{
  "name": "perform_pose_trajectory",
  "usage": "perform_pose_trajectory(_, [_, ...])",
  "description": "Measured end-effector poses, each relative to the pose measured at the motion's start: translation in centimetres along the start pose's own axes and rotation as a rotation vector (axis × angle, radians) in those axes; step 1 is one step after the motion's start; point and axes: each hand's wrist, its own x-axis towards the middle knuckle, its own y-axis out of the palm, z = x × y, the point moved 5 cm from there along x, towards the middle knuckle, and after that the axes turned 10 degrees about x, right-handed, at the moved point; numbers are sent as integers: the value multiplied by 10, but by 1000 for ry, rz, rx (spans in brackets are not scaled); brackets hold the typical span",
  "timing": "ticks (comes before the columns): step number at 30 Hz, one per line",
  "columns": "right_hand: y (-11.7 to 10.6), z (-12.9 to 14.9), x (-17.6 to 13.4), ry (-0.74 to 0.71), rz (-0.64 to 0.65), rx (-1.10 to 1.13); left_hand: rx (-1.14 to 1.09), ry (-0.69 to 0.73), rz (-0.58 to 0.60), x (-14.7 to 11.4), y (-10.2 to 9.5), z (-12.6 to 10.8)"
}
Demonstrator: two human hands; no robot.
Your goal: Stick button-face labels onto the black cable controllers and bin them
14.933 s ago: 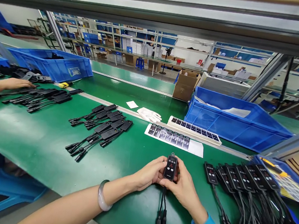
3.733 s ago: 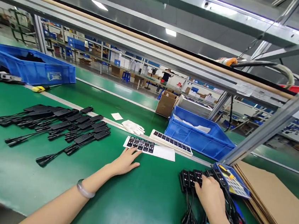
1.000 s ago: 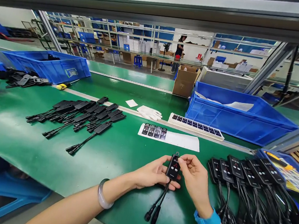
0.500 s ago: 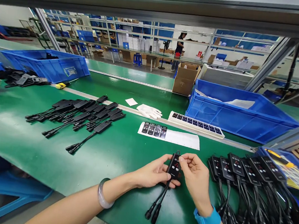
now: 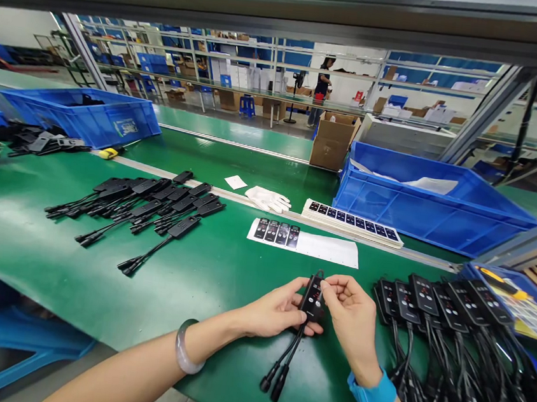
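Observation:
My left hand (image 5: pixel 279 309) holds a small black controller (image 5: pixel 313 300), fingers beneath it and thumb on its lower left edge. A label with red marks and pale buttons covers its face. Two cables with plug ends (image 5: pixel 281 375) hang from it towards me. My right hand (image 5: pixel 349 312) has its fingers curled, with thumb and fingertips pinching at the controller's upper right edge. Beyond the hands lies a white label sheet (image 5: pixel 325 250) with several black labels (image 5: pixel 277 232) at its left end.
Labelled controllers (image 5: pixel 449 306) with cables are piled at right, plain-faced ones (image 5: pixel 184 204) at left. Blue bins (image 5: pixel 431 208) stand at the back. A white glove (image 5: pixel 268 199) and a stack of label sheets (image 5: pixel 352 224) lie along the metal strip. A person (image 5: pixel 322 85) stands far off.

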Motion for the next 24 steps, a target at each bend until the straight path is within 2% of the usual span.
perform_pose_trajectory(9, [-1, -1, 0, -12, -3, 4, -5, -8, 12, -1, 0, -1])
perform_pose_trajectory(14, [-5, -1, 6, -30, 16, -110, -96, -67, 23, -1, 0, -1])
perform_pose_trajectory(18, [1, -11, 6, 29, 103, -113, -197, -79, 26, 1, -1, -2])
perform_pose_trajectory(24, [17, -23, -6, 72, 263, -137, -226, -59, -46, 6, -9, 0])
